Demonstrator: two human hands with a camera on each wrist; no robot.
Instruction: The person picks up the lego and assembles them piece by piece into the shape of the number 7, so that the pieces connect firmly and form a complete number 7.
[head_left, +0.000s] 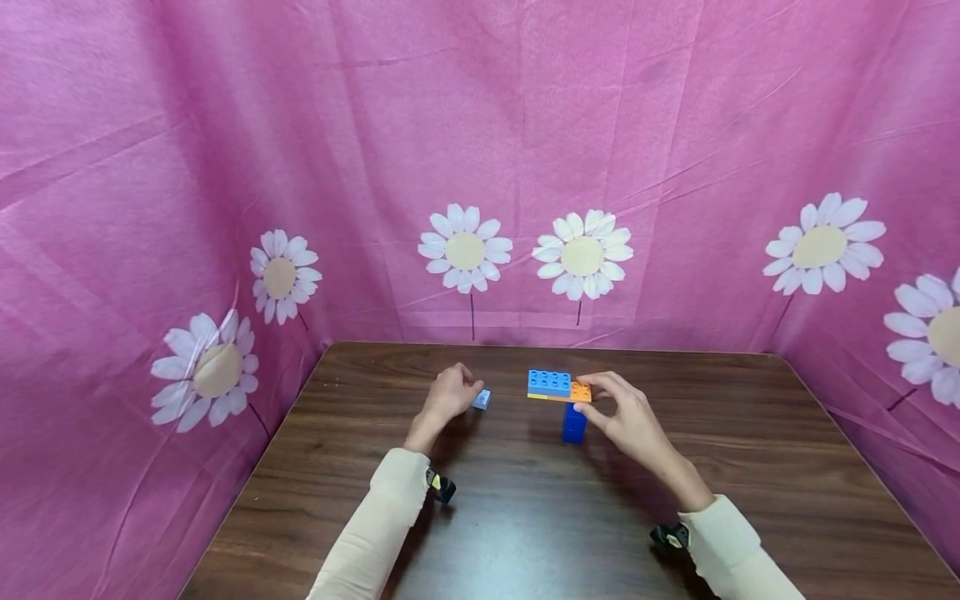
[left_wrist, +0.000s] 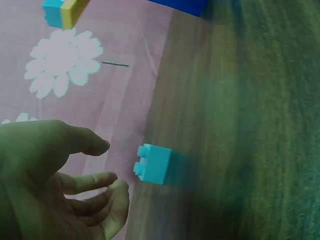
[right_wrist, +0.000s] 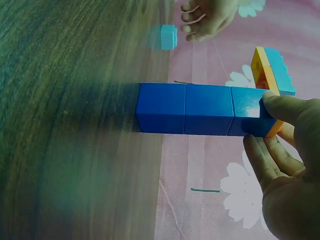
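Observation:
A tower of three dark blue toy building bricks (right_wrist: 209, 109) stands upright on the table. Across its top lies an orange and yellow layer (head_left: 581, 392), jutting out to the left, with a light blue brick (head_left: 549, 382) on the overhang. My right hand (head_left: 628, 421) grips the tower near its top, thumb against the uppermost blue brick and fingers at the other side. To the left, a small light blue brick (left_wrist: 154, 164) rests studs up on the table. Beside it hovers my left hand (left_wrist: 75, 175), fingers loosely bent, with a gap between them and the brick.
The brown wood-grain table (head_left: 510, 517) runs back to a pink cloth (head_left: 480, 125) printed with white daisies, which hangs behind and at both sides. Each wrist wears a small black camera, the left one (head_left: 442, 486) at the sleeve cuff.

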